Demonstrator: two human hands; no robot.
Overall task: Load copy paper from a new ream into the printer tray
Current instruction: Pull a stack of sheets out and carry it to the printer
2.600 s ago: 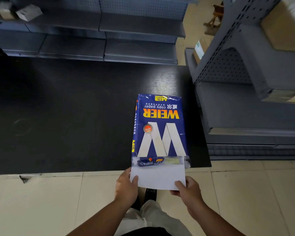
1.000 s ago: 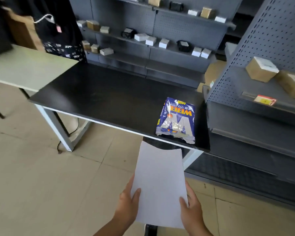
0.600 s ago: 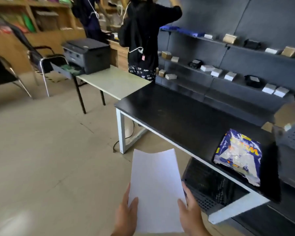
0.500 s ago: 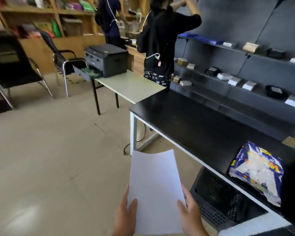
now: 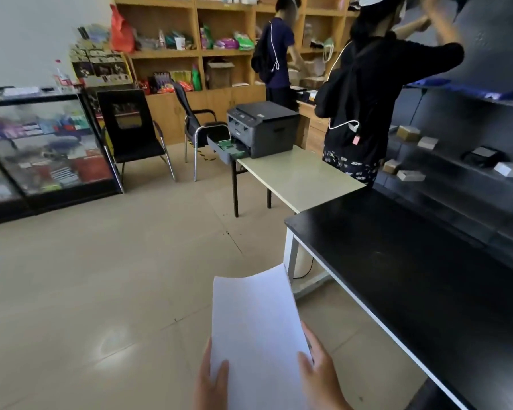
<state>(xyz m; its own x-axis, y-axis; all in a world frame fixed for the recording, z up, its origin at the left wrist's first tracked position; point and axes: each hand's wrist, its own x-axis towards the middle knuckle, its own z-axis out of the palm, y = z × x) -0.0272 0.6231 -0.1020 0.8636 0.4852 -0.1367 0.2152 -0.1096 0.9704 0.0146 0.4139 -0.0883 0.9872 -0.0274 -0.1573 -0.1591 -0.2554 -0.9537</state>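
Both hands hold 1 stack of white copy paper (image 5: 256, 329) at its near end: the left hand (image 5: 212, 380) grips the left edge with the thumb on top, and the right hand (image 5: 320, 374) grips the right edge the same way. The stack is carried low in front of the body, over the tiled floor (image 5: 101, 276), with its far edge slightly bowed. How many sheets it holds cannot be judged.

Change noted: 2.6 s ago the paper was only part-drawn from the blue ream wrapper on the black table (image 5: 427, 276). The wrapper has since passed out of view, and the view has swung left across the room. The printer (image 5: 264, 128), absent from the earliest pictures, now sits near centre on the pale table (image 5: 299, 179). Its paper tray (image 5: 227, 147) is pulled out toward the room, with green parts showing inside.

Assessment: extraction from the ream appears complete and the task is in the carrying phase. The paper is well apart from the tray. A person in dark clothing (image 5: 367, 99) stands beside the pale table, near the approach path, and a 2nd person (image 5: 274, 54) stands at the wooden shelves (image 5: 190, 48) behind. Next requirement: close the gap, then square the stack to the tray before lowering it.
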